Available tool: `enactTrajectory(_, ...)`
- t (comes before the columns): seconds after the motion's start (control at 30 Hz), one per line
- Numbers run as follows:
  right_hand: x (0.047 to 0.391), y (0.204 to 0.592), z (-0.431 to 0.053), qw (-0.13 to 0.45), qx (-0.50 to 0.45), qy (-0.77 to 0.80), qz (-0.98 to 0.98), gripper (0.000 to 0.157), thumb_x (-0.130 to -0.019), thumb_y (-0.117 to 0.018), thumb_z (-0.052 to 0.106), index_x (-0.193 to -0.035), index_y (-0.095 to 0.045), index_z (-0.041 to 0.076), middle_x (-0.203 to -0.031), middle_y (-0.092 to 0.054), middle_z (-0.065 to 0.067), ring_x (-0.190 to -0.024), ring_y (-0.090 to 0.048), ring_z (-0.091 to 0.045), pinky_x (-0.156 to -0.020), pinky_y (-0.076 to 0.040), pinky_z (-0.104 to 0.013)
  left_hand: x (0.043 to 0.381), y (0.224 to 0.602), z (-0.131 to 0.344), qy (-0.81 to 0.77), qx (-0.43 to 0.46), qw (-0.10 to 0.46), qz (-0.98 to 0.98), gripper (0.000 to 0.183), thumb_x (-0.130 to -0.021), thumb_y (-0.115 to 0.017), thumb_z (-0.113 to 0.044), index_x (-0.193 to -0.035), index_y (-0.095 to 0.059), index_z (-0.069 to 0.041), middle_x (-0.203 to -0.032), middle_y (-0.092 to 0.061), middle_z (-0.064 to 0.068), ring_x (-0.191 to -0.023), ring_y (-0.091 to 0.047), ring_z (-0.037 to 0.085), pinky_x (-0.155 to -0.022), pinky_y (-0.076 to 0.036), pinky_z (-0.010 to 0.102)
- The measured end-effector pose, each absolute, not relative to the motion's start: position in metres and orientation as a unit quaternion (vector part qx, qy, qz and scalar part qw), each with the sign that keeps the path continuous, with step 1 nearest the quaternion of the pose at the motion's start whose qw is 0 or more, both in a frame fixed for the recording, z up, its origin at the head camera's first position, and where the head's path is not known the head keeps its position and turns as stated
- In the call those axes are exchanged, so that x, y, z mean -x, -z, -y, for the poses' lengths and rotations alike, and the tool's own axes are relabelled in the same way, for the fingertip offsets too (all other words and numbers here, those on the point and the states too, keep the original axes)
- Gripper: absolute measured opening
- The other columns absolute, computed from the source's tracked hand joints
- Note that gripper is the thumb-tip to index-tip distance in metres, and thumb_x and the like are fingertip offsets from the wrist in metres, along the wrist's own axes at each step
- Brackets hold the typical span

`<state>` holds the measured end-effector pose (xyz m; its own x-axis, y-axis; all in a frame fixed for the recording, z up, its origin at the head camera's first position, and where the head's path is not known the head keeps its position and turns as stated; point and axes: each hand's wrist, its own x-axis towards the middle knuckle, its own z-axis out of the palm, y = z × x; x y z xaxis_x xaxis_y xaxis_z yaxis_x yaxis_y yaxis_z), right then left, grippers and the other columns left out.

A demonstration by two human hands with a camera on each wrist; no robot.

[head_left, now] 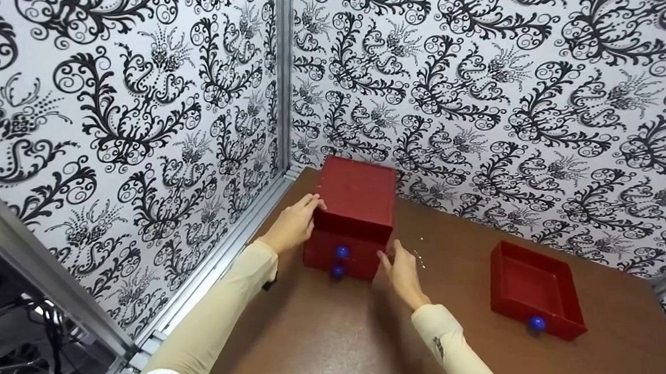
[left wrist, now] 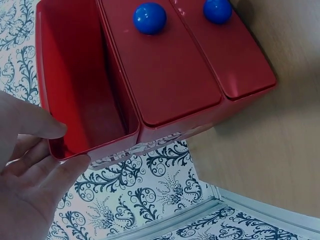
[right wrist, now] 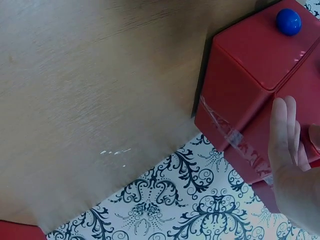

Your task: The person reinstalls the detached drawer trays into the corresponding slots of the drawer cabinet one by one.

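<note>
A red drawer cabinet (head_left: 355, 191) stands on the brown table; its top slot is open-fronted and bare inside. Below that, two closed drawers carry blue ball knobs, the upper knob (head_left: 342, 252) and the lower knob (head_left: 338, 271). My left hand (head_left: 292, 225) pinches the slot's upper left corner, as the left wrist view shows, with digits inside and outside the wall. On the cabinet's right side, my right hand (head_left: 404, 274) rests straight fingers (right wrist: 280, 120) against the side, the thumb near the front edge. A pulled-out red drawer (head_left: 531, 282) with its own blue knob (head_left: 537, 323) lies apart on the right.
Patterned black-and-white walls (head_left: 475, 91) meet behind the cabinet at a metal post (head_left: 284, 71). A metal rail (head_left: 219, 276) runs along the table's left edge. Clear tape (right wrist: 235, 137) crosses the cabinet's side, and small white marks (right wrist: 115, 152) spot the table.
</note>
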<state>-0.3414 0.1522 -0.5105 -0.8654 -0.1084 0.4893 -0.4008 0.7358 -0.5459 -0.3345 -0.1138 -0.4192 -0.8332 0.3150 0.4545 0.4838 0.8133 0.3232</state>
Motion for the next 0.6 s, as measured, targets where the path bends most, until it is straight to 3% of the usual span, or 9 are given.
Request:
enactTrajectory(0.13, 0.337, 0.512, -0.155, 0.229, -0.153, -0.315, 0.908, 0.015, -0.082, -0.065, 0.008, -0.086, -0.054, -0.001, -0.074, -0.066, -0.013, -0.069, -0.066, -0.025, -0.060, -0.053, -0.036, 0.338, 0.420, 0.112, 0.216, 0.216, 0.187, 0.934, 0.037, -0.077, -0.054, 0.007, -0.111, -0.055, -0.008, -0.125, -0.054, 0.012, -0.118, -0.055, 0.029, -0.091, -0.052, 0.040)
enactTrajectory(0.3, 0.330, 0.521, -0.177, 0.233, -0.159, -0.286, 0.916, 0.013, -0.080, -0.066, 0.008, -0.086, -0.056, 0.002, -0.075, -0.064, -0.010, -0.070, -0.062, -0.021, -0.062, -0.051, -0.034, 0.343, 0.423, 0.110, 0.216, 0.229, 0.205, 0.927, 0.031, -0.081, -0.056, 0.004, -0.109, -0.056, -0.008, -0.119, -0.056, 0.010, -0.114, -0.058, 0.028, -0.091, -0.052, 0.037)
enactTrajectory(0.47, 0.324, 0.528, -0.235, 0.236, -0.111, -0.244, 0.934, 0.012, -0.079, -0.064, 0.008, -0.087, -0.057, 0.003, -0.080, -0.061, -0.014, -0.077, -0.059, -0.030, -0.068, -0.049, -0.043, 0.345, 0.426, 0.112, 0.218, 0.243, 0.248, 0.912, 0.018, -0.087, -0.054, -0.001, -0.104, -0.059, -0.005, -0.110, -0.059, 0.009, -0.107, -0.061, 0.027, -0.086, -0.054, 0.037)
enactTrajectory(0.6, 0.321, 0.534, -0.290, 0.243, -0.044, -0.212, 0.946, 0.013, -0.078, -0.061, 0.008, -0.088, -0.057, 0.001, -0.086, -0.058, -0.020, -0.086, -0.054, -0.039, -0.075, -0.044, -0.050, 0.346, 0.427, 0.133, 0.209, 0.237, 0.270, 0.910, 0.021, -0.087, -0.049, 0.004, -0.102, -0.060, -0.006, -0.108, -0.060, 0.009, -0.093, -0.065, 0.028, -0.076, -0.056, 0.037)
